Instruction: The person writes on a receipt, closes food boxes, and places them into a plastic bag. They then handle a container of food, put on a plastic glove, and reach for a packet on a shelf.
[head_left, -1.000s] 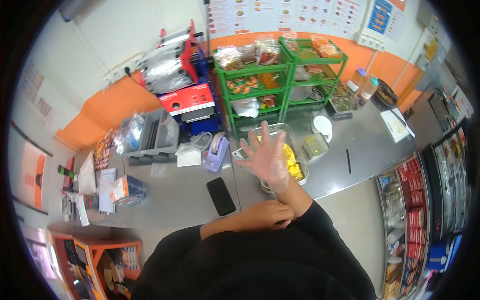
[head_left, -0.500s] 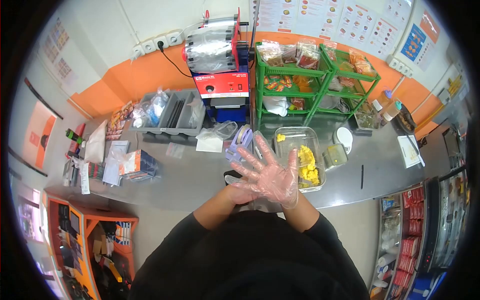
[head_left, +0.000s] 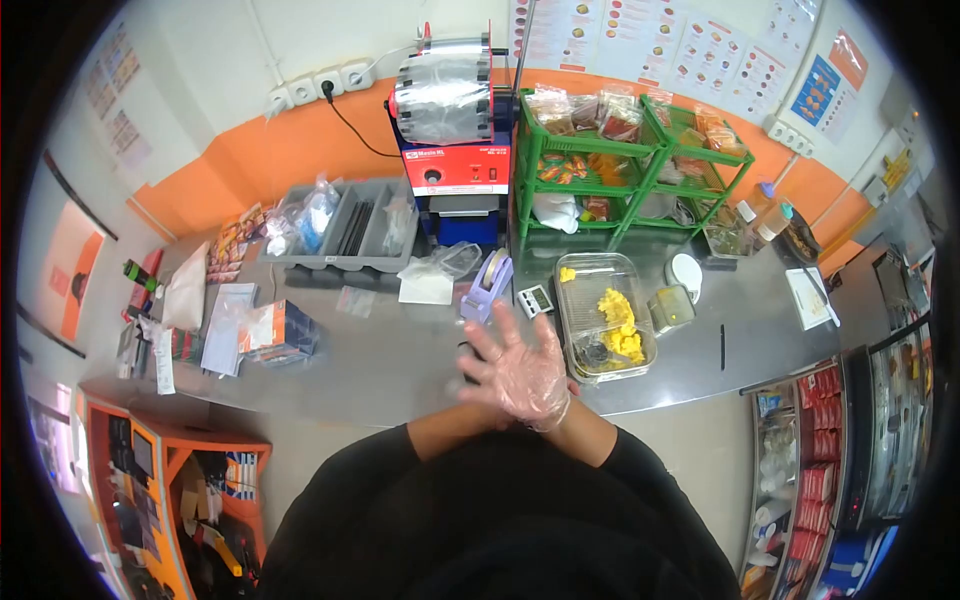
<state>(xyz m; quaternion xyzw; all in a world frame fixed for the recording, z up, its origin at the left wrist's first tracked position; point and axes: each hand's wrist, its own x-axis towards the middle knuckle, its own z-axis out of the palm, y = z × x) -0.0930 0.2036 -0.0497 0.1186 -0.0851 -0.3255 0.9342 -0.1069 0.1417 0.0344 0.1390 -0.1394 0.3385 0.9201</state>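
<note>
Glove sat loose on the right hand, fingers spread, left hand's fingers hidden, state unclear; a hard cuff tug might tear it.

From the gloved right hand, the bare stainless-steel counter lies open toward nine and ten o'clock, as far as the orange-and-blue cardboard box. At twelve o'clock a purple plastic tape dispenser and a small white digital timer stand near. At two o'clock a clear rectangular tub of yellow food blocks the way just beside the hand.
</note>
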